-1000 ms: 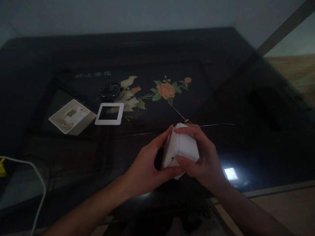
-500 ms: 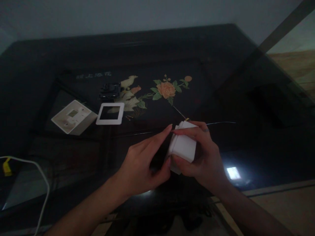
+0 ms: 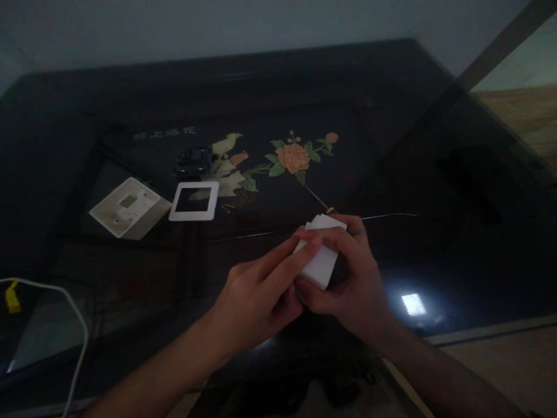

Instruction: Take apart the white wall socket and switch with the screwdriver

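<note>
Above the near part of the dark table, both my hands hold a small white square plastic piece (image 3: 321, 268), which looks like a wall switch or socket panel with layered edges. My right hand (image 3: 354, 273) wraps round its right side, thumb below and fingers over the top. From the left, my left hand (image 3: 265, 284) is closed on it, its fingers laid across the upper face and its thumb low. The palms and fingers hide much of the piece. Just beyond my right fingers lies a thin metal rod (image 3: 317, 198) with a yellowish end.
On the left of the glossy table (image 3: 261, 93) stand a white box (image 3: 143, 217), a white square frame (image 3: 213, 203) and a black plastic part (image 3: 194, 161). Small screws (image 3: 227, 208) lie beside the frame. A white cable (image 3: 82, 325) with a yellow tag (image 3: 13, 297) runs along the left.
My left fingers have moved right and down onto the white piece's upper face. The piece has tilted slightly, and my right fingers have shifted a little left over it.
</note>
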{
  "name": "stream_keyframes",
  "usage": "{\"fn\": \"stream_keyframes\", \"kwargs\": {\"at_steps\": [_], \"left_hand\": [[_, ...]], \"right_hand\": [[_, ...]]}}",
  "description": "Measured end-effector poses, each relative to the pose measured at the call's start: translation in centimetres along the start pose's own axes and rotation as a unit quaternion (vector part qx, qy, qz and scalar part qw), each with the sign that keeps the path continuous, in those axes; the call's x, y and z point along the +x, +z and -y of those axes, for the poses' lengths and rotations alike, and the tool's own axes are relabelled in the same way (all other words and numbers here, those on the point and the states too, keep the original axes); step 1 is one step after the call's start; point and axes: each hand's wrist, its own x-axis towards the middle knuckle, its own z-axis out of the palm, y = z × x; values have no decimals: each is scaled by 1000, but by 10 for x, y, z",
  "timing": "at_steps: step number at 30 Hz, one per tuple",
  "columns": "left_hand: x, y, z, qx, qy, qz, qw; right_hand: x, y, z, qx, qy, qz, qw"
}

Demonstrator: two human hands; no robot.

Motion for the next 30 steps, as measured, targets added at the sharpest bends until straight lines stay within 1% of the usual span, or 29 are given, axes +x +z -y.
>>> {"fn": "stream_keyframes", "kwargs": {"at_steps": [4,8,15,21,26,30], "left_hand": [[0,3,-3,-3,-14,-23,1000],[-1,7,-3,-2,-38,-51,998],[-2,14,-2,-39,-75,-72,994],[-4,18,-4,-72,-113,-85,987],[-3,20,-6,-72,-138,-94,983],[-2,24,-6,-72,-139,-101,983]], "right_hand": [[0,4,0,-18,2,-25,1000],[1,7,2,-30,1,-33,999],[3,10,2,-53,-4,-56,997],[3,12,2,-57,1,-59,997],[2,12,1,-67,-1,-63,996],[2,12,0,-90,-4,-75,993]]}}
